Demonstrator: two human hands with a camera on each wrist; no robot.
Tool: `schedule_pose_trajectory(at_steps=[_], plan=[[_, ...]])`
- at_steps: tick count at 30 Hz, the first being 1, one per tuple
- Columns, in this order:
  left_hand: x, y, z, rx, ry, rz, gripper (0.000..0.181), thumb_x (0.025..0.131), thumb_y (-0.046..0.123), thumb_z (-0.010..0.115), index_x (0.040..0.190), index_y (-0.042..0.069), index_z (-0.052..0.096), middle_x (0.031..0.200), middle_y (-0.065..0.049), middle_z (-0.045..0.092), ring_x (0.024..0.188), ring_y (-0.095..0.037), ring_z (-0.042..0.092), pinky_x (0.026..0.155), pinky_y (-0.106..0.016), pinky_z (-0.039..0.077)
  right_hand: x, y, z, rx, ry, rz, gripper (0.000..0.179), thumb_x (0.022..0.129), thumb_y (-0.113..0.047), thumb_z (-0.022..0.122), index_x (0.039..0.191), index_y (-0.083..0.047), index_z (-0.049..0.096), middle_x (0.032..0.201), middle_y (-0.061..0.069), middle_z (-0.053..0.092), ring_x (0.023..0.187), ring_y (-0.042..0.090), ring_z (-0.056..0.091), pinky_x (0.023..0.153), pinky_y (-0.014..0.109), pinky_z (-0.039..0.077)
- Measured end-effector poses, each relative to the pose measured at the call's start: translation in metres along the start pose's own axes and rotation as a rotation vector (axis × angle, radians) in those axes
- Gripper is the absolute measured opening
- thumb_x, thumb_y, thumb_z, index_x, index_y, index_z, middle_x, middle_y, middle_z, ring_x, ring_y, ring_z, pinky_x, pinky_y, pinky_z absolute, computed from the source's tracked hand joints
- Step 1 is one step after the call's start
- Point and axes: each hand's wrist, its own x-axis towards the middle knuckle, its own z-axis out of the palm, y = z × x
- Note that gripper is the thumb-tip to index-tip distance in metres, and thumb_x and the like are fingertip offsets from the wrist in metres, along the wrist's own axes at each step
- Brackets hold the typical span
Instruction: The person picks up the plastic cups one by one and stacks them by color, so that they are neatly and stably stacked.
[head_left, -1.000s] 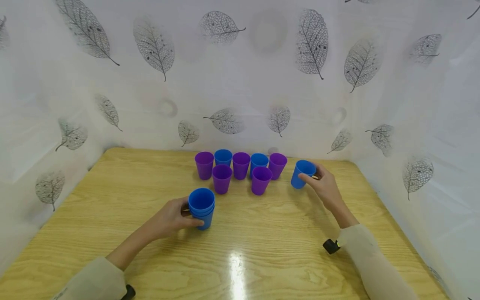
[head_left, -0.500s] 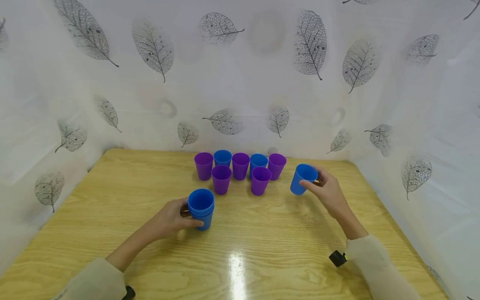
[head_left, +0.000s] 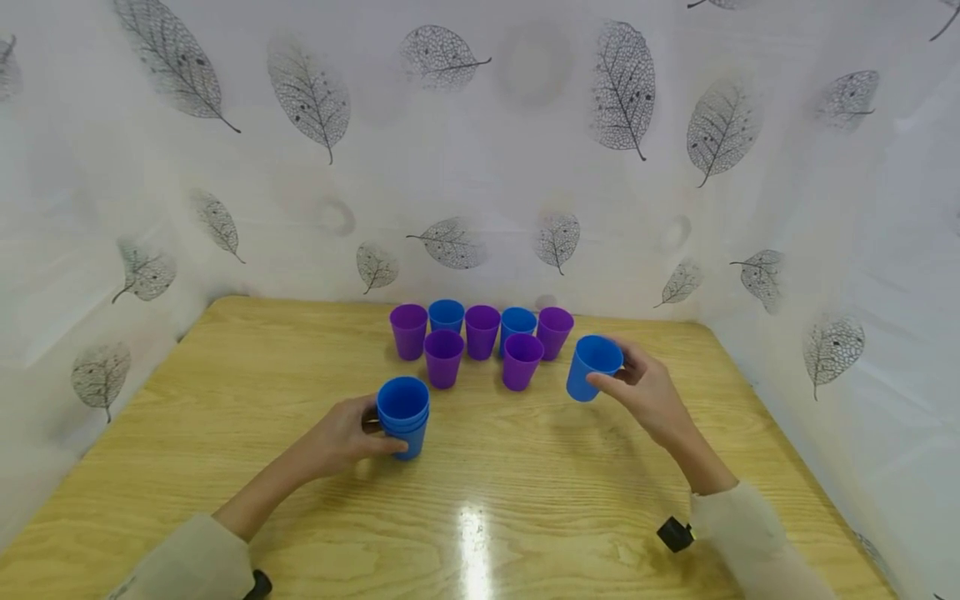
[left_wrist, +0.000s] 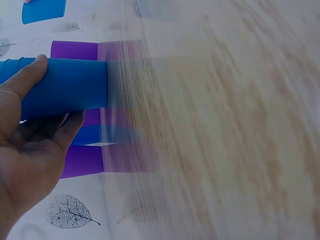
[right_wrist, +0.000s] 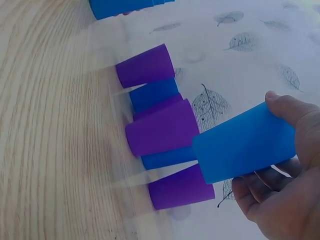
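Observation:
My left hand (head_left: 341, 437) grips a stack of nested blue cups (head_left: 405, 417), upright on the table left of centre, thumb on the near side. In the left wrist view the stacked rims show close to the thumb, and the stack's base (left_wrist: 90, 85) meets the tabletop. Off to the right, my right hand (head_left: 648, 387) holds a single blue cup (head_left: 588, 371), slightly tilted and raised off the table. The right wrist view shows that cup (right_wrist: 245, 145) between the thumb and the curled fingers.
Toward the back of the wooden table (head_left: 300, 358) stand several purple cups (head_left: 443, 362) and two blue cups (head_left: 446, 314) in two close rows. Behind them hangs a white leaf-print cloth (head_left: 480, 167), which also closes off both sides.
My right hand has brought its blue cup nearer to me and slightly left, lifting it from the table. The left hand and its stack stay where they were.

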Motion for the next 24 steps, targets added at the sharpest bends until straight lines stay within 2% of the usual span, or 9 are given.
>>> schedule_pose_trajectory(at_steps=[3,16,24], plan=[[0.000,0.001,0.000,-0.001,0.000,0.001,0.067,0.088,0.018,0.085,0.139,-0.011,0.053,0.134,-0.026,0.063,0.125,-0.045,0.060,0.102,-0.051,0.054,-0.002,-0.005,0.004,0.027,-0.017,-0.013,0.059,0.098,-0.015,0.074,0.149,-0.001,0.048,0.137,0.022,0.060,0.109,0.012,0.067,0.091,0.022,0.056],[0.000,0.002,0.001,0.000,-0.004,0.000,0.067,0.088,0.016,0.084,0.140,-0.011,0.052,0.135,-0.027,0.061,0.126,-0.045,0.059,0.103,-0.051,0.054,-0.006,-0.023,0.023,0.075,-0.094,-0.108,0.057,0.095,-0.006,0.075,0.146,0.000,0.051,0.133,0.018,0.061,0.111,0.019,0.066,0.094,0.024,0.056],[0.000,0.002,0.001,-0.006,-0.004,0.000,0.067,0.088,0.016,0.084,0.140,-0.011,0.052,0.135,-0.027,0.062,0.126,-0.045,0.059,0.103,-0.051,0.053,0.000,-0.034,0.040,0.111,-0.137,-0.135,0.057,0.093,-0.007,0.077,0.144,-0.001,0.053,0.131,0.018,0.063,0.112,0.030,0.066,0.092,0.029,0.059]])
